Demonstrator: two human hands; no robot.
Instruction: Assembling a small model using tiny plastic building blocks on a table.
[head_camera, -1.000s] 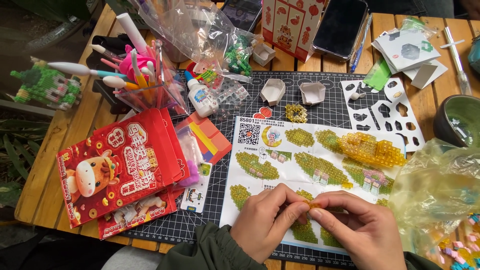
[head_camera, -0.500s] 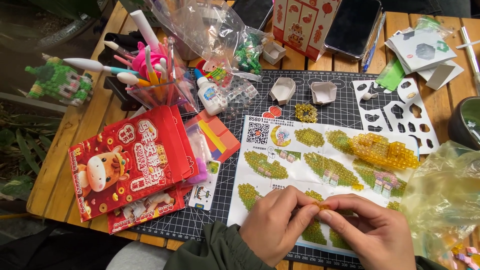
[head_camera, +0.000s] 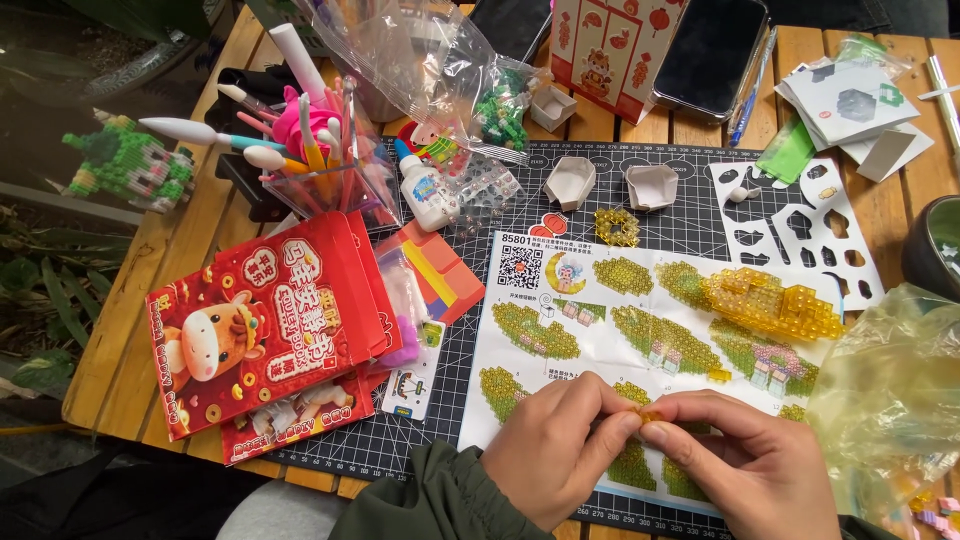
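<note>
Clearly your left hand (head_camera: 555, 450) and right hand (head_camera: 745, 465) pinch shut on a tiny yellow brick piece (head_camera: 650, 413) near you, light, rigid, slippery-looking; grip its sides.

We see soft, even daylight across the wooden table (head_camera: 180, 250), with no hard shadows. At twelve o'clock, glare glints off the clear plastic bag (head_camera: 420, 60), and at four o'clock the yellow bag (head_camera: 890, 390) shines faintly. At nine o'clock the scene falls dim. Focus is sharp at the centre; our hands at six o'clock look slightly soft, and the edges bend a little.
</note>
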